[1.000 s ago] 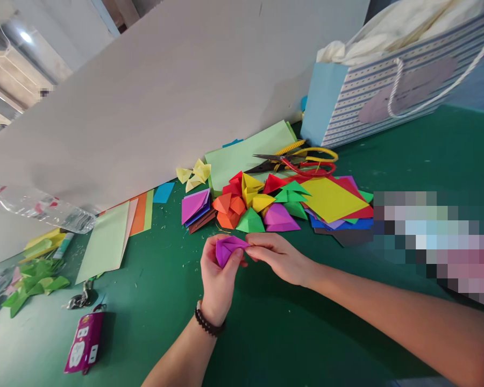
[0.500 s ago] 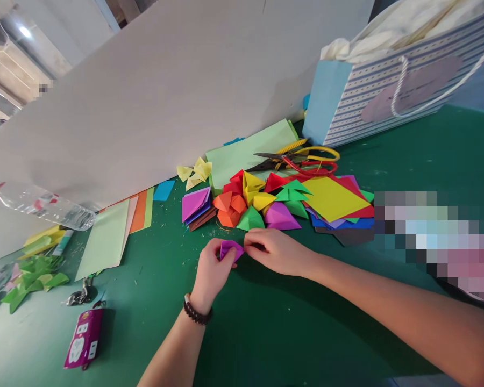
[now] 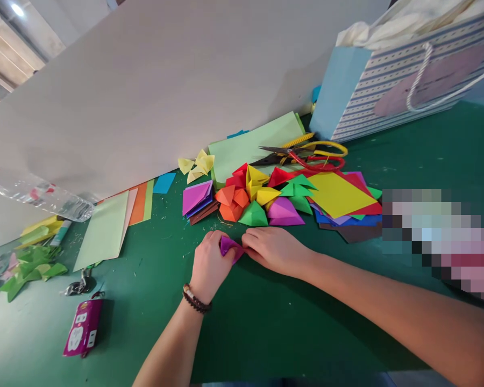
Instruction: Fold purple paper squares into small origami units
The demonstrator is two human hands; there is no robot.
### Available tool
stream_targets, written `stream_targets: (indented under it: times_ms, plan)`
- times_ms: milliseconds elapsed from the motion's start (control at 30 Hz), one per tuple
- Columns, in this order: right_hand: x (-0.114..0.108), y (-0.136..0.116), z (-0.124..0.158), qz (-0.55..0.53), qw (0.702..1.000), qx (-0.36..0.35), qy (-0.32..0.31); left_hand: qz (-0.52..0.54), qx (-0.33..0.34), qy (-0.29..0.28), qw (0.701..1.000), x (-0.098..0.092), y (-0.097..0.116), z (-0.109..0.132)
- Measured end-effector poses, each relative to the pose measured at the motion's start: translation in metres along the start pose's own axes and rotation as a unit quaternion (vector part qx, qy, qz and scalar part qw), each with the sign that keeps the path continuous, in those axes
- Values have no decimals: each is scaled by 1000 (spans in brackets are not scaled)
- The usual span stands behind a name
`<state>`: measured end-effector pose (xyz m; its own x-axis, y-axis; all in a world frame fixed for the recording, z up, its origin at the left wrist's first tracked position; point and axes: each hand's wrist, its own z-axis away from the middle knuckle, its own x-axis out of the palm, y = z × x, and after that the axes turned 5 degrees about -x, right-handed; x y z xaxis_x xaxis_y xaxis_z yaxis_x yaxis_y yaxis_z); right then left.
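Observation:
A small folded piece of purple paper (image 3: 230,247) is pinched in my left hand (image 3: 210,263), above the green table. My right hand (image 3: 272,248) closes its fingertips on the right corner of the same paper; the exact grip is partly hidden. Just beyond my hands lie folded paper pieces: an orange one (image 3: 232,203), a green one (image 3: 254,214), a purple one (image 3: 284,212) and a yellow one (image 3: 256,183). To their left sits a stack of purple, blue and brown papers (image 3: 197,198).
Square coloured sheets (image 3: 342,194) lie to the right. Scissors (image 3: 298,153) rest on pale green paper (image 3: 254,145) by the wall. A striped paper bag (image 3: 395,86) stands at the back right. On the left are a plastic bottle (image 3: 44,193), paper sheets (image 3: 102,231) and a purple packet (image 3: 84,328).
My right fingers have moved in to meet the corner of the purple paper, which now looks more twisted or bent. The camera view has shifted slightly.

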<state>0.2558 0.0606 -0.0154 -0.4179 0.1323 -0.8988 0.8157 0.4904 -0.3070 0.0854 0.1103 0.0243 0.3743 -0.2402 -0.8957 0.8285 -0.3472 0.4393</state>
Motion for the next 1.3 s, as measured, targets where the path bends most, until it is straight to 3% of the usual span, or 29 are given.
stream_targets:
  times_ms: [200,467,733,1033,1100,1233,1300]
  plan:
    - [8,-5,1,71,997,-39,-1,-11,0,1,1000,1,-1,-2]
    - [19,-21,-5,34,998,-59,4,-8,-6,1,1000,-1,2,-3]
    - [7,-7,-1,-30,999,26,37,13,8,-1,1000,1,-5,-3]
    - [14,-16,-2,11,999,-34,-4,15,-3,-9,1000,1,-3,-3]
    - [13,-16,-1,-14,999,-36,9,18,-1,-8,1000,1,-3,-3]
    - [6,-6,3,-34,996,30,72,26,10,-2,1000,2,-5,-4]
    - [5,-1,5,-20,997,35,73,22,8,-1,1000,3,-6,-4]
